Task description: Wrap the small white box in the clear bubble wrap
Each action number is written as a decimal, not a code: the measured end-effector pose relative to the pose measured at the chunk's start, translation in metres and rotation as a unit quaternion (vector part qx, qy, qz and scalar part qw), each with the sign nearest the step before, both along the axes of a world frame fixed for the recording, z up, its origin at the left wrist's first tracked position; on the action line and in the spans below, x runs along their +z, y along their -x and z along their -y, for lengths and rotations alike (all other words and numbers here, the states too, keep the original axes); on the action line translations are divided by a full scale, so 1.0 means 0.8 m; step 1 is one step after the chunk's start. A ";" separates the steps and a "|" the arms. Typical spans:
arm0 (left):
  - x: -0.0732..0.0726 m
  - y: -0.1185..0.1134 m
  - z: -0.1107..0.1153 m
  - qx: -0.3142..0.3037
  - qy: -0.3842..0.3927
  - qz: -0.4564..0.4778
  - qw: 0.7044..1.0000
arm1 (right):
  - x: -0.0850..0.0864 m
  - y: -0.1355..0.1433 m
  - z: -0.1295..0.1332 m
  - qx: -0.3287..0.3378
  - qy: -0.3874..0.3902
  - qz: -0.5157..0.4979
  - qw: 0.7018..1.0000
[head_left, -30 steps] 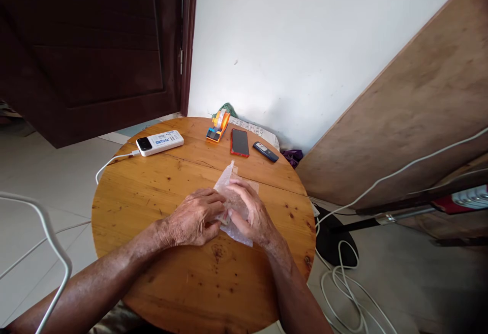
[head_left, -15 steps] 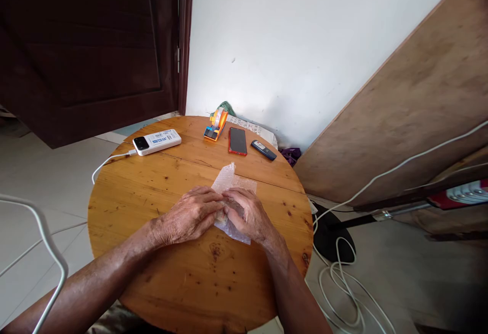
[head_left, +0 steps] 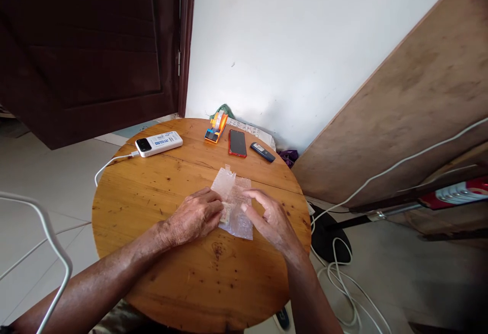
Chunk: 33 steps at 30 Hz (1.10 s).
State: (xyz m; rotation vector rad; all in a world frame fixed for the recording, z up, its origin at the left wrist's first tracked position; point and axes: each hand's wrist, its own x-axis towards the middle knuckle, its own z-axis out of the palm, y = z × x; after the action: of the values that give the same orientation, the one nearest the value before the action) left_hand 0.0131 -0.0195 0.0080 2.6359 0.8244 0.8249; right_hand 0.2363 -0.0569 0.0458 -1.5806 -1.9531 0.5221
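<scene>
A sheet of clear bubble wrap (head_left: 242, 222) lies on the round wooden table, with a folded flap pointing away from me. My left hand (head_left: 198, 213) is closed at its left side, fingers bent and pressed on that edge. Beside those fingertips, a small pale flat item (head_left: 225, 213) shows on the wrap; I cannot tell what it is. My right hand (head_left: 269, 217) hovers at the right side of the wrap, thumb and forefinger apart, with nothing visible between them.
Toward the back of the table (head_left: 152, 268) are a white power bank (head_left: 162, 143) with a cable, an orange tape dispenser (head_left: 216, 126), a red-edged phone (head_left: 238, 143) and a dark handheld device (head_left: 262, 152). White cables (head_left: 343, 283) coil on the floor at right.
My right hand has lifted off the bubble wrap and moved right, its fingers spreading. More of the wrap and the pale item shows. My left hand stays at the left edge.
</scene>
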 end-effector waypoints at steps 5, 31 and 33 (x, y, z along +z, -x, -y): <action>-0.001 -0.002 0.004 0.018 0.001 -0.013 1.000 | -0.015 -0.012 0.018 -0.066 0.059 0.049 0.995; -0.002 -0.006 0.004 0.034 0.011 -0.009 0.999 | -0.041 0.062 -0.004 -0.090 0.005 -0.166 0.982; -0.002 -0.006 0.004 0.034 0.020 -0.004 0.999 | -0.042 0.064 -0.007 -0.094 0.015 -0.181 0.979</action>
State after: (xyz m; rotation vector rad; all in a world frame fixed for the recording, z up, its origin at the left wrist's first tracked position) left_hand 0.0179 -0.0225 0.0061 2.5899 0.9274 0.8075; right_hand 0.1848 -0.0513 0.0122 -1.5430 -1.5158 0.7074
